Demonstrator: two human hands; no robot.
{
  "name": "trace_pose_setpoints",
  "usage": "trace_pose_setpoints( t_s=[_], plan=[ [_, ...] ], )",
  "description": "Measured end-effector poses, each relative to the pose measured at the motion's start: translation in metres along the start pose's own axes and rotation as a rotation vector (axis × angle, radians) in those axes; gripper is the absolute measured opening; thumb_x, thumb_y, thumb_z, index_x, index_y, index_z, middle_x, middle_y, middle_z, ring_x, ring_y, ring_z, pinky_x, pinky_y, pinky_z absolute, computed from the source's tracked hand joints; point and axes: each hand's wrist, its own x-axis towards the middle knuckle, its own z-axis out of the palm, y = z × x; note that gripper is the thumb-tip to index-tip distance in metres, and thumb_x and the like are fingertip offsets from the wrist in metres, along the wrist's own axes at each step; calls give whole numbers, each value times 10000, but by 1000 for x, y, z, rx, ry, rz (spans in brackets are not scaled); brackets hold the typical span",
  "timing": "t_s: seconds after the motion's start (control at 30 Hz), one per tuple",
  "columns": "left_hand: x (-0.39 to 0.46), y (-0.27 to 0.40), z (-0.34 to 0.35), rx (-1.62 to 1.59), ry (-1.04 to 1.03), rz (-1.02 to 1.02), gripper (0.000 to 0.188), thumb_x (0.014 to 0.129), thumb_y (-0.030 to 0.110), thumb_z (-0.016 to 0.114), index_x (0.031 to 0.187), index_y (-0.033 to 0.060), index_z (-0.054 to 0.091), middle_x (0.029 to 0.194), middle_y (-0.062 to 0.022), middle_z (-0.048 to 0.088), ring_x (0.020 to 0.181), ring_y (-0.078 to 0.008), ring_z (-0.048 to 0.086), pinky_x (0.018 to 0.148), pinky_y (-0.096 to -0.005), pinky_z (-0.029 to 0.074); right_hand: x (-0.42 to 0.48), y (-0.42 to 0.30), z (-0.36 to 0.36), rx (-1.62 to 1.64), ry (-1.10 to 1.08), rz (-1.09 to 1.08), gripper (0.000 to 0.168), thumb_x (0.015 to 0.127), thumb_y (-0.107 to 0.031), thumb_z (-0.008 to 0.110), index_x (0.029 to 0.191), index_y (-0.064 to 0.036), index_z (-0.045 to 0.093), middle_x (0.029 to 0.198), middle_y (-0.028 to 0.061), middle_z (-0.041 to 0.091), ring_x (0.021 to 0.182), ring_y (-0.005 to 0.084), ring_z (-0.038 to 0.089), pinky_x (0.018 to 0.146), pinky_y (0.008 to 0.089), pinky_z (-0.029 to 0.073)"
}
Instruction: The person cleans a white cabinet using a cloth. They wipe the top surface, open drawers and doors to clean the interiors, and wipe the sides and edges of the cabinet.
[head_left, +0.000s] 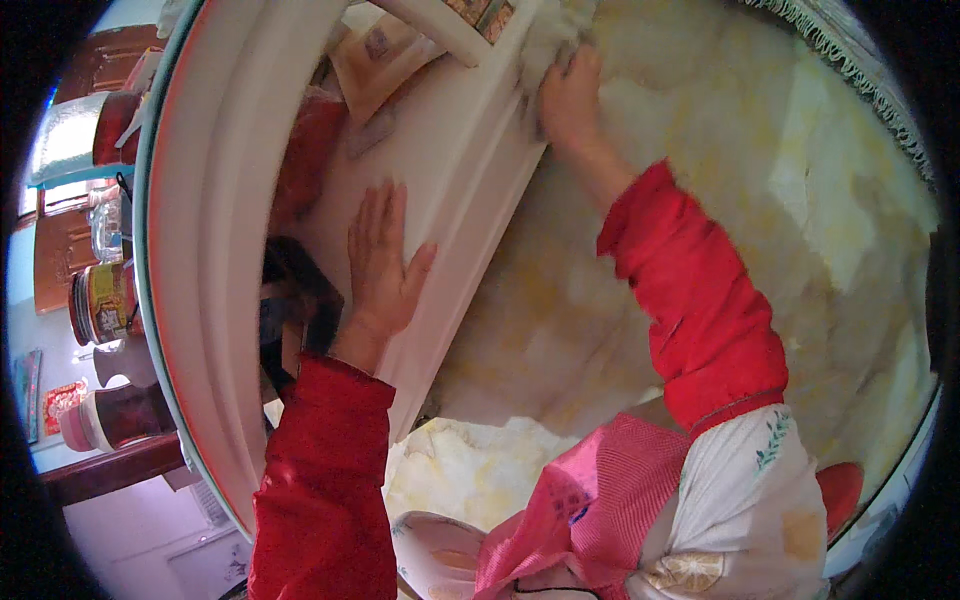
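My left hand (381, 262), in a red sleeve, lies flat with fingers spread on the white lower shelf (442, 165) of a table. At the upper middle, my right hand (571, 94) is closed on a pale, crumpled cloth (553, 37) at the shelf's outer edge, above the marbled floor. The cloth is partly blurred and my fingers hide some of it. Near my left hand on the shelf are a red plastic bag (307, 154) and a brown paper-like packet (379, 60).
The curved tabletop edge (202, 225) rises at left, with jars (105, 304) beyond it. A dark box-like object (307, 292) sits beside my left wrist. A fringed cloth (862, 67) hangs at upper right. Pink fabric (592, 495) covers my lap.
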Motion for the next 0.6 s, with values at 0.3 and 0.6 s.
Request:
trace_pose_setpoints(
  t_s=[0.3, 0.6],
  plan=[
    [-2, 12, -6, -14, -29, -87, 708, 862, 260, 610, 1459, 70, 281, 1506, -153, 279, 1385, -382, 232, 1113, -504, 176, -167, -52, -24, 126, -362, -44, 662, 685, 126, 462, 1321, -42, 383, 1342, 255, 291, 1288, 450, 270, 1091, 502, 228],
    [1, 19, -7, 4, -63, -169, 657, 869, 314, 615, 1422, 82, 347, 1485, -134, 309, 1383, -358, 249, 1118, -513, 187, 80, -60, -41, 350, -42, 214, 271, 899, -33, 471, 1168, -9, 495, 1076, 114, 561, 998, 247, 542, 897, 374, 443]
  ],
)
